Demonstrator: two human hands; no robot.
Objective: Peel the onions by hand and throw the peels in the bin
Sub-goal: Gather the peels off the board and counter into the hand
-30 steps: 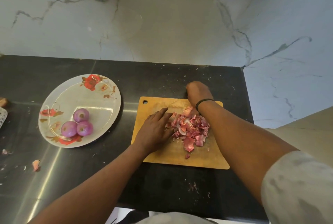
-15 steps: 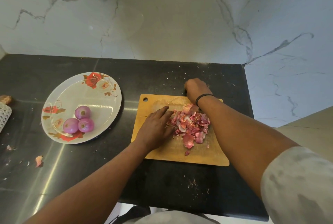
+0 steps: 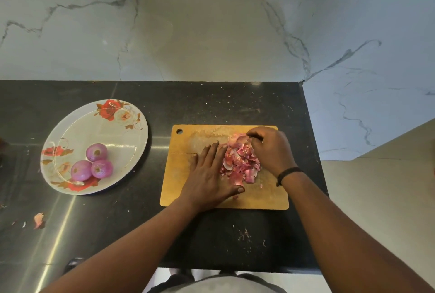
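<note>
Both forearms are bare from the elbow down, with no sleeves reaching into sight. The right hand [image 3: 270,151] has a thin black band [image 3: 288,173] sitting snug around its wrist. The left hand [image 3: 208,179] wears no ring, watch or bracelet. At the bottom edge, a strip of light grey cloth [image 3: 221,284] shows at the person's front.

A pile of onion peels [image 3: 240,163] lies on the cutting board [image 3: 186,142] between both hands. The left hand [image 3: 208,177] lies flat against its left side; the right hand [image 3: 270,149] curls over its far side, perhaps pinching peels. Three peeled onions [image 3: 93,165] sit on a flowered plate [image 3: 77,128], well left of the left hand.
</note>
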